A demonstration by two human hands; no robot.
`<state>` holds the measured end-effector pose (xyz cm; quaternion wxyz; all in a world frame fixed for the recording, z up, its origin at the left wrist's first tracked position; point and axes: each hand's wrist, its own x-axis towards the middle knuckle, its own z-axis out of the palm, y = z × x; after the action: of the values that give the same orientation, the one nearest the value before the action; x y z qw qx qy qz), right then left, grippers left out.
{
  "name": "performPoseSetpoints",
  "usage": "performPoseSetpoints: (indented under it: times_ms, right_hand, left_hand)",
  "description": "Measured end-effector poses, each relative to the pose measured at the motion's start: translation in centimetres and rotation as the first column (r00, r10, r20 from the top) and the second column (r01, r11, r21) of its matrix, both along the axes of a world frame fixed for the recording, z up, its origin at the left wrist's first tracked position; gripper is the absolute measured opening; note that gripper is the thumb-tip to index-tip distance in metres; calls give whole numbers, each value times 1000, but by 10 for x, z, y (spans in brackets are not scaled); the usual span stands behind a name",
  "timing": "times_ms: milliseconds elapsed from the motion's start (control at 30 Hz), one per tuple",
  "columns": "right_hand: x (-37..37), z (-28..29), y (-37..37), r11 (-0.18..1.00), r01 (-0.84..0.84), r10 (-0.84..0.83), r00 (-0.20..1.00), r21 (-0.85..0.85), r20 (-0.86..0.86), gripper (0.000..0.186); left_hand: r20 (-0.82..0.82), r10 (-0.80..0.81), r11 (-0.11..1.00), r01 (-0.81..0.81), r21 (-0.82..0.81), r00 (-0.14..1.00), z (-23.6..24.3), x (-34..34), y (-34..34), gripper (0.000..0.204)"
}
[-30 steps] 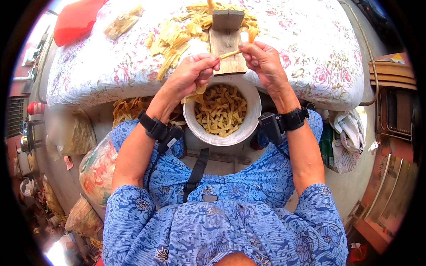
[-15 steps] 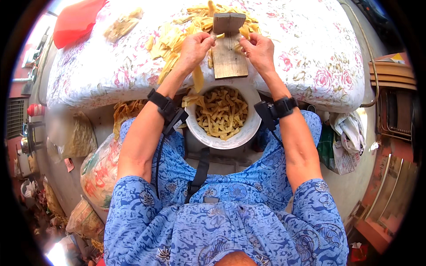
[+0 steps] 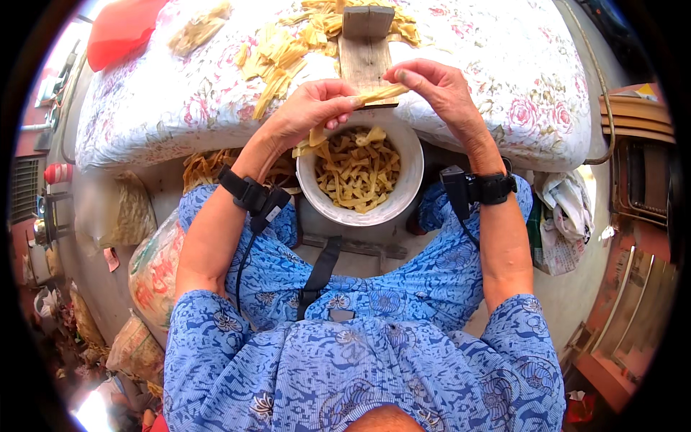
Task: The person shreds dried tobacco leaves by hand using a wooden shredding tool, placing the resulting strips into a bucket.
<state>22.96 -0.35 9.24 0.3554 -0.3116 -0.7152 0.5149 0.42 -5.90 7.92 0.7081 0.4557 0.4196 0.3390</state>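
Over the near end of a wooden board (image 3: 362,63), a pale yellow flat strip (image 3: 379,94) is stretched between my two hands. My left hand (image 3: 315,109) pinches its left end between thumb and fingers, and part of the strip hangs below that hand. The right end is pinched in my right hand (image 3: 445,92). Just below them stands a white basin (image 3: 412,176) full of short, curled yellow pieces (image 3: 358,173). Beyond my left hand, a loose pile of long yellow strips (image 3: 277,57) lies on the table. An upright wooden block (image 3: 368,23) rises from the board's far end.
A flowered cloth (image 3: 497,79) covers the table. On its far left are a red sheet (image 3: 124,32) and a clear bag (image 3: 201,30). Filled sacks (image 3: 155,270) stand on the floor at left, plastic bags (image 3: 565,216) at right. A curved metal rail (image 3: 603,93) edges the table's right end.
Both hands have come nearer to me, from beside the board to over its near end. The strip is now stretched between them; before, the hands were apart, each with a yellow piece.
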Motion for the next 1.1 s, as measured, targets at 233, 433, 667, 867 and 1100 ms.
performPoseSetpoints:
  times_ms: [233,433,667,867,1100]
  right_hand:
    - [-11,-17,-5,833,-169,323,922,-527,215,33]
    - [-18,-8,-20,513,-537,428,836,-670,-342,36]
    - [-34,-7,-18,899,-199,134,973,-390,-189,32]
    - [-29,-19,-19,998,-50,55,961,-28,269,14]
    - [-35,-11,-26,735,216,-509,802,642,313,17]
  left_hand:
    - [-413,227,801,72,594,882,-9,19,-8,18]
    - [-293,45,939,60,340,955,2,-4,6,17]
    - [255,27,963,43,-265,966,-17,25,-2,24]
    - [406,-22,927,171,-334,914,-19,37,-4,23]
    - [281,456,889,-445,-106,844,-28,41,2,17]
